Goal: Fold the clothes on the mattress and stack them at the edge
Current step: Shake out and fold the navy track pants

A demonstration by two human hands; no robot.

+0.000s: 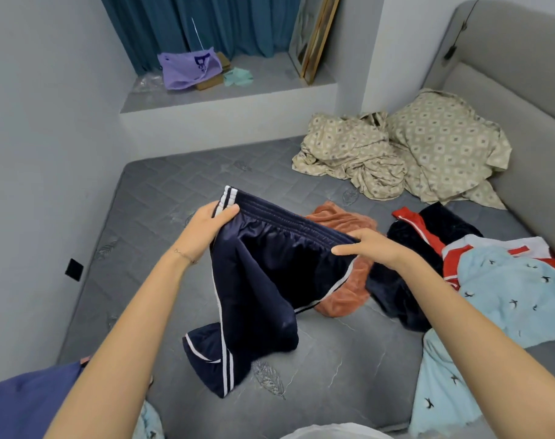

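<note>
**Fig.** Head view over a grey quilted mattress (162, 198), read L to R.

- **Far L:** grey wall w/ black socket plate (74, 269). In the lower L corner is some blue-violet cloth (32, 403); can't tell if it is worn or lying there.
- **L-centre:** the left hand (211, 224) pinches the L end of the waistband of the navy shorts (269, 280), thumb on top beside the white side stripes.
- **Centre:** the shorts hang from the waistband, stretched btw. both hands. Their leg ends crumple onto the mattress near the front. At the back, a lilac bag (189, 69) sits on a raised ledge in front of teal curtains (225, 23).
- **R-centre:** the right hand (369, 247) clamps the R end of the waistband, thumb on the near side and fingers over the far side. The hands are well apart.
- **Behind the shorts:** an orange towelling garment (342, 223) lies on the mattress, touching a dark velvet garment (428, 229) w/ red trim.
- **Back R:** a crumpled beige patterned sheet (396, 153) lies against the padded headboard (523, 74).
- **Far R:** a pale-blue bird-print garment (507, 296) overlaps the dark one.
</note>
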